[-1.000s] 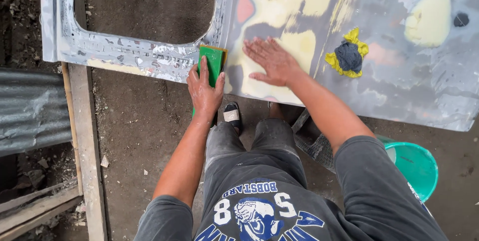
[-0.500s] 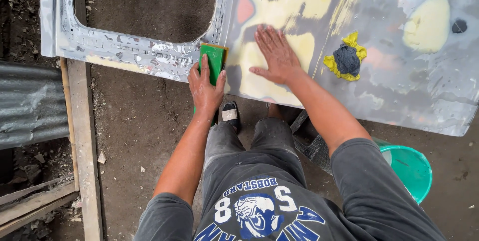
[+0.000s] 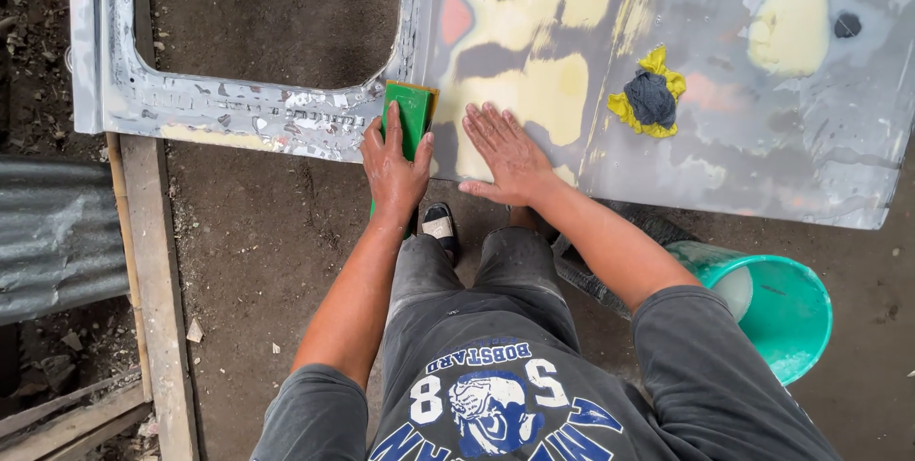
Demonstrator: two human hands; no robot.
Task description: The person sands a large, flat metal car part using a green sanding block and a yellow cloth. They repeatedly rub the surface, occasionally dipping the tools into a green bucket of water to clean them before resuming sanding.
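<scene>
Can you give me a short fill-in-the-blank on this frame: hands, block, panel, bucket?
1. The left hand grips a sanding block coloured ____.
2. The right hand lies ____ on the grey metal panel, fingers spread.
3. The yellow cloth with a dark wad rests on the ____.
4. The teal bucket stands on the ground by the person's ____ arm.

Missing words: green; flat; panel; right

**Hidden and cut-off parts**

Green sanding block (image 3: pixel 412 118): lower half covered by the left hand (image 3: pixel 393 167).
Grey door panel (image 3: pixel 762 137): top and right side run past the frame.
Teal bucket (image 3: pixel 783 313): near rim behind the right sleeve.
Shoe (image 3: pixel 439 225): only the toe shows.
Corrugated sheet (image 3: pixel 52 237): cut off at left.
</scene>
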